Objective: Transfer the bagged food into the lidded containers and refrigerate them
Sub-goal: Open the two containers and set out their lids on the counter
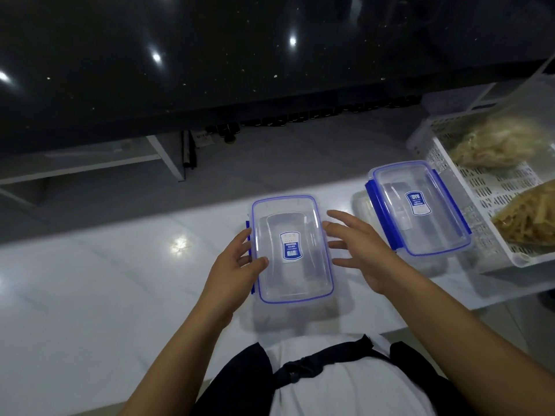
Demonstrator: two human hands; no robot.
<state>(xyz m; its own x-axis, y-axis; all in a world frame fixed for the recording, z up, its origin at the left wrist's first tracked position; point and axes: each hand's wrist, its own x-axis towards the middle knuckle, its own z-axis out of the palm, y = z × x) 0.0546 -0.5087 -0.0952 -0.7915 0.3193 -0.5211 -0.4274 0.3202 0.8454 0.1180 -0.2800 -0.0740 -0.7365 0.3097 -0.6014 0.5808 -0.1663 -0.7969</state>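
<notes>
A clear lidded container [292,277] with blue seal and blue clips stands on the white counter in front of me, lid on. My left hand [237,268] holds its left edge, thumb on the lid and fingers at the side clip. My right hand [360,250] hovers just right of it with fingers spread and straight, holding nothing. A second lidded container [420,232] stands further right, against a white slotted basket [492,205]. In the basket lie two clear bags of pale yellow food, one at the back [495,145] and one nearer [528,220].
The white counter [120,295] stretches left with glare spots and ends just beyond the containers. Beyond that edge are a grey floor and a dark glossy surface [210,55]. The basket overhangs the counter's right end.
</notes>
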